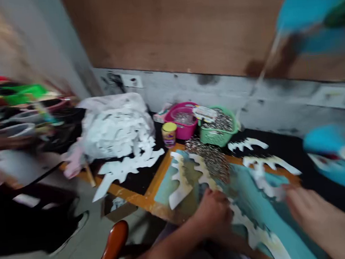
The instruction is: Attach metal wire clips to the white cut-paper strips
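I see small metallic pieces (222,120) in the pink plastic basket (186,132) and pale-green plastic basket (216,138). Left hand (216,210) curls, right hand (316,213) half-opens, near white toothed strips (202,169); I cannot tell either's hold.

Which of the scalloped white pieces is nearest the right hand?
The white piece whose lower end meets the right hand in this view; every other visible scalloped piece shows a gap from that hand.
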{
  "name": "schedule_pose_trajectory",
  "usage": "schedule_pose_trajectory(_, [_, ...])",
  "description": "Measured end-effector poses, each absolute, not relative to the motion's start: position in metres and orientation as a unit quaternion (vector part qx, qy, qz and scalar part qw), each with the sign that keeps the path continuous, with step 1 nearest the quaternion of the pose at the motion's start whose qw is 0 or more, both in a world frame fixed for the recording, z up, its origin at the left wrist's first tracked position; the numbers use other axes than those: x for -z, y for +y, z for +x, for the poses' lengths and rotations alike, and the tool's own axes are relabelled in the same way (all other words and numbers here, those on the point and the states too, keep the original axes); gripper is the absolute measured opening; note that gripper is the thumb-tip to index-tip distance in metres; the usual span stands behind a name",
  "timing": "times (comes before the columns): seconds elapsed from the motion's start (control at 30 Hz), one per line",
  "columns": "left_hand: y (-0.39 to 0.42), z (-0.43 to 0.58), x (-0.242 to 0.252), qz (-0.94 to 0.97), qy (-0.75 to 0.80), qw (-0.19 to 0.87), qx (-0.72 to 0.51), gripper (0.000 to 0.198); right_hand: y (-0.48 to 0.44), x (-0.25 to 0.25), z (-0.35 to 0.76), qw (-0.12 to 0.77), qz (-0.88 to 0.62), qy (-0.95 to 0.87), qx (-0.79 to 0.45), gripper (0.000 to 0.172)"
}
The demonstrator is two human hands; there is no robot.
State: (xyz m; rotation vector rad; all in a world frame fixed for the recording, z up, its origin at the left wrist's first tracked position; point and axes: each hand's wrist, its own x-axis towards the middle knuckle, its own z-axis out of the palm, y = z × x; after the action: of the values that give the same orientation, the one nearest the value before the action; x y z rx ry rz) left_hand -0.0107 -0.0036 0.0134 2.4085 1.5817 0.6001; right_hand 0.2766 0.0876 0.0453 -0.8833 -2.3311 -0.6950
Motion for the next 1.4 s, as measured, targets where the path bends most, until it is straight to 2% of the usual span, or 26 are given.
schedule_pose_trajectory(0.03, [-0.006,-0.016,-0.013,0.820,0.521,0.112,-0.208,0.015,0.069,-0.038,0.279,0.231,-0.315,-0.876,0.282,0.022])
schedule_pose_trajectory(0.1, [-0.005,-0.025,-0.008,0.822,0.500,0.128,-0.240,0.028,0.037,-0.024,0.286,0.205,-0.319,-0.884,0.272,0.026])
schedule_pose_trajectory(0.23, [-0.001,-0.029,-0.005,0.833,0.474,0.095,-0.270,0.035,-0.009,-0.008,0.305,0.193,-0.352,-0.902,0.159,0.028])
schedule_pose_trajectory(0.43, [-0.008,-0.021,-0.008,0.882,0.426,0.032,-0.200,0.037,-0.038,0.003,0.319,0.234,-0.388,-0.891,0.010,0.032])
schedule_pose_trajectory(0.6, [-0.013,-0.018,-0.007,0.897,0.415,0.011,-0.149,0.042,-0.033,0.009,0.313,0.328,-0.486,-0.809,-0.044,0.019])
schedule_pose_trajectory(0.73, [-0.009,-0.017,-0.013,0.913,0.373,0.037,-0.163,0.037,-0.021,0.010,0.304,0.368,-0.582,-0.722,-0.068,0.019])
schedule_pose_trajectory(0.9, [0.001,-0.009,-0.022,0.886,0.402,0.021,-0.231,0.025,-0.018,0.014,0.293,0.357,-0.572,-0.732,-0.099,0.018])
schedule_pose_trajectory(1.03, [0.016,0.017,-0.033,0.889,0.388,-0.009,-0.242,0.016,-0.018,0.015,0.296,0.353,-0.559,-0.747,-0.068,0.015])
schedule_pose_trajectory(1.2, [0.051,0.070,-0.039,0.941,0.267,0.048,-0.200,0.019,-0.006,0.004,0.301,0.330,-0.531,-0.776,-0.080,0.027])
schedule_pose_trajectory(1.4, [0.076,0.101,-0.026,0.955,0.235,0.083,-0.162,0.022,0.000,0.005,0.304,0.303,-0.528,-0.786,-0.106,0.033])
